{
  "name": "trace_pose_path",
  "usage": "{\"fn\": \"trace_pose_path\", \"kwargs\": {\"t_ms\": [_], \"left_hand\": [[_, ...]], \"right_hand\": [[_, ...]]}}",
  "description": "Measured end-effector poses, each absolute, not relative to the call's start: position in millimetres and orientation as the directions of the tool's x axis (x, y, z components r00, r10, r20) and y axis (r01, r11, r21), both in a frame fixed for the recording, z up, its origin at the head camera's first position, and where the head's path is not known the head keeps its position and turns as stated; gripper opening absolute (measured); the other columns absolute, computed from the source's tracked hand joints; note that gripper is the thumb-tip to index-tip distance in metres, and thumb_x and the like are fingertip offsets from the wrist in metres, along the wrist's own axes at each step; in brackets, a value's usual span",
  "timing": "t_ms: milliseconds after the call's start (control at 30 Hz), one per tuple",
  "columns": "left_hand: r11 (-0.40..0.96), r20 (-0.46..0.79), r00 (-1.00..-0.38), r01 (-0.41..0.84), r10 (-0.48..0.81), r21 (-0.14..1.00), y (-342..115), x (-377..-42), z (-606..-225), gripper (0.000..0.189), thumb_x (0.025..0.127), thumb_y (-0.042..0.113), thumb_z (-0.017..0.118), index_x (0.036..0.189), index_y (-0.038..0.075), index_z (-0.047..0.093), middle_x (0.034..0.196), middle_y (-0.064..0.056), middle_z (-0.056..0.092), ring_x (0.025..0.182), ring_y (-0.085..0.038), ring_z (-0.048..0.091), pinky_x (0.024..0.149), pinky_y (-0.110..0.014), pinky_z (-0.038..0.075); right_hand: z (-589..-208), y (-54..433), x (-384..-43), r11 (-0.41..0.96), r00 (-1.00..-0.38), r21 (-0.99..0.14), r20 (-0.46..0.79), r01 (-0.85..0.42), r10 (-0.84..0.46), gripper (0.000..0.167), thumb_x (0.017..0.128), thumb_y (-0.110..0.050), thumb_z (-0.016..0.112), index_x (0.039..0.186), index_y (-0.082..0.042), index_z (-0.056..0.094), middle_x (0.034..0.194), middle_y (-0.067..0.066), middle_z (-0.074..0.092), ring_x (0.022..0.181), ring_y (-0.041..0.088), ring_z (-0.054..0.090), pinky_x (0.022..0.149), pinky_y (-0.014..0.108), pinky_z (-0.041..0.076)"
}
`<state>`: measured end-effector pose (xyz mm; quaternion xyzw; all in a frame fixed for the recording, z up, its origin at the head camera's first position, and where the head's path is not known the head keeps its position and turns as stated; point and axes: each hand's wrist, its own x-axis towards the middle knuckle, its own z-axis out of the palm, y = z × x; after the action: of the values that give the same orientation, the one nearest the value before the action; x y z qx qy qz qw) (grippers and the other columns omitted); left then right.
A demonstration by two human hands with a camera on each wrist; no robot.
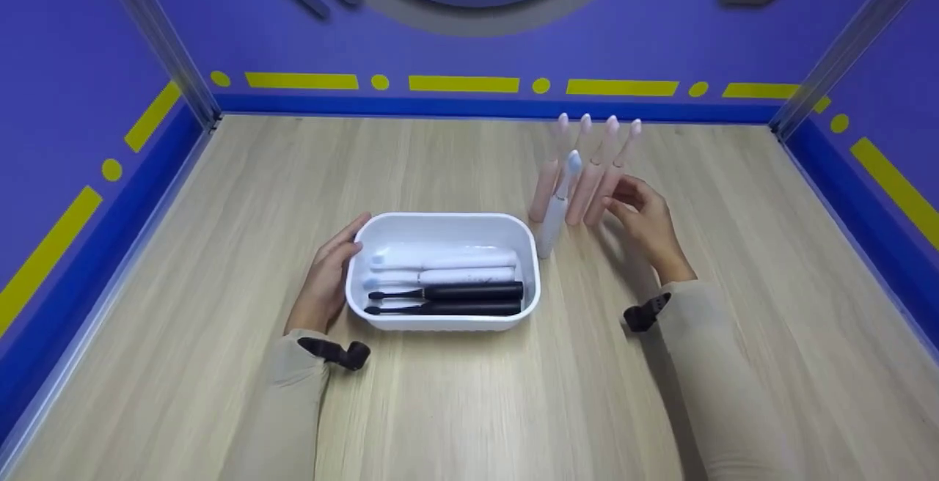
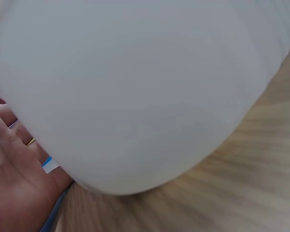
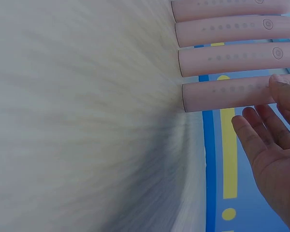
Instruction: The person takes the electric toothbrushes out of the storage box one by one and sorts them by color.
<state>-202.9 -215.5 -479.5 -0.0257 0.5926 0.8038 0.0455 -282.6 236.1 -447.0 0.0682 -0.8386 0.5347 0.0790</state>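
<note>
Several pink electric toothbrushes [image 1: 584,193] stand upright in a row on the table. My right hand [image 1: 649,224] is at the rightmost pink electric toothbrush [image 3: 222,94], thumb on its handle and fingers around the far side, partly hidden. A white electric toothbrush [image 1: 552,226] stands in front of the row, beside a white plastic basket [image 1: 444,325]. Inside the basket lie white electric toothbrushes [image 1: 469,276] and two black electric toothbrushes [image 1: 473,291]. Against the basket's left wall rests my left hand [image 1: 323,283], its fingers extended along the outside and thumb by the rim.
The wooden table [image 1: 469,408] is bounded by a blue back wall [image 1: 469,52] with yellow marks and by blue side walls. Metal posts [image 1: 150,26] stand in the back corners. A small black camera [image 1: 645,314] is strapped to each wrist.
</note>
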Motion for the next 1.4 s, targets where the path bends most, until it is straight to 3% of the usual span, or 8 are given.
{"fn": "trace_pose_path", "kwargs": {"t_ms": [233,500,667,800,967,1167,1400], "left_hand": [[-0.287,-0.101,-0.994,-0.111,0.049,0.952,-215.1,-202.9,-477.6,0.052,0.097,0.003,0.033,0.149,0.005,0.033,0.16,-0.003,0.025,0.148,-0.014,0.018,0.122,-0.028,0.015],[-0.275,-0.125,-0.992,-0.13,0.034,0.953,-214.2,-200.9,-479.8,0.051,0.098,0.005,0.033,0.149,0.007,0.034,0.159,0.0,0.025,0.148,-0.012,0.018,0.122,-0.026,0.015],[-0.277,-0.114,-0.993,-0.119,0.034,0.954,-214.6,-201.4,-479.5,0.052,0.097,0.004,0.033,0.149,0.006,0.033,0.16,-0.002,0.024,0.148,-0.013,0.017,0.122,-0.026,0.014],[-0.27,-0.103,-0.994,-0.111,0.045,0.956,-215.0,-202.5,-478.1,0.052,0.097,0.003,0.033,0.149,0.005,0.032,0.16,-0.003,0.023,0.148,-0.014,0.017,0.122,-0.028,0.014],[-0.275,-0.104,-0.994,-0.112,0.045,0.955,-213.0,-203.5,-477.2,0.052,0.096,0.002,0.033,0.148,0.004,0.033,0.159,-0.004,0.025,0.148,-0.015,0.018,0.122,-0.029,0.014],[-0.287,-0.1,-0.994,-0.109,0.045,0.952,-211.7,-204.6,-477.6,0.052,0.096,0.002,0.033,0.148,0.003,0.033,0.159,-0.005,0.026,0.148,-0.014,0.018,0.122,-0.028,0.015],[-0.285,-0.105,-0.994,-0.113,0.044,0.952,-214.0,-204.4,-478.5,0.052,0.097,0.003,0.033,0.149,0.005,0.034,0.159,-0.003,0.025,0.148,-0.013,0.018,0.122,-0.027,0.015]], "right_hand": [[-424.7,230.8,-265.0,0.386,-0.978,-0.899,0.204,-0.208,-0.052,0.046,0.092,-0.007,0.061,0.134,0.009,0.048,0.129,0.027,0.056,0.12,0.038,0.053,0.107,0.046,0.04],[-413.7,232.5,-251.8,0.383,-0.981,-0.905,0.195,-0.186,-0.017,0.049,0.094,-0.01,0.06,0.137,0.008,0.045,0.134,0.026,0.053,0.124,0.038,0.051,0.097,0.017,0.044],[-409.6,231.2,-248.4,0.348,-0.97,-0.913,0.24,-0.215,0.032,0.049,0.092,-0.009,0.062,0.135,0.008,0.047,0.132,0.026,0.054,0.122,0.037,0.052,0.088,0.008,0.045],[-409.0,231.5,-249.5,0.274,-0.944,-0.928,0.299,-0.253,0.137,0.046,0.089,-0.007,0.065,0.131,0.006,0.052,0.124,0.021,0.06,0.112,0.025,0.058,0.084,0.01,0.049],[-410.5,232.3,-253.8,0.146,-0.877,-0.93,0.367,-0.337,0.311,0.041,0.086,-0.01,0.069,0.124,0.003,0.058,0.107,0.001,0.066,0.1,0.011,0.061,0.083,0.014,0.052],[-402.3,224.8,-247.3,0.063,-0.798,-0.883,0.448,-0.464,0.403,0.04,0.085,-0.009,0.071,0.12,0.004,0.059,0.102,0.005,0.065,0.097,0.018,0.061,0.083,0.019,0.055],[-391.0,213.0,-236.8,0.031,-0.773,-0.838,0.517,-0.545,0.367,0.037,0.085,-0.005,0.07,0.119,0.005,0.059,0.102,0.008,0.066,0.096,0.02,0.062,0.083,0.022,0.056]]}}
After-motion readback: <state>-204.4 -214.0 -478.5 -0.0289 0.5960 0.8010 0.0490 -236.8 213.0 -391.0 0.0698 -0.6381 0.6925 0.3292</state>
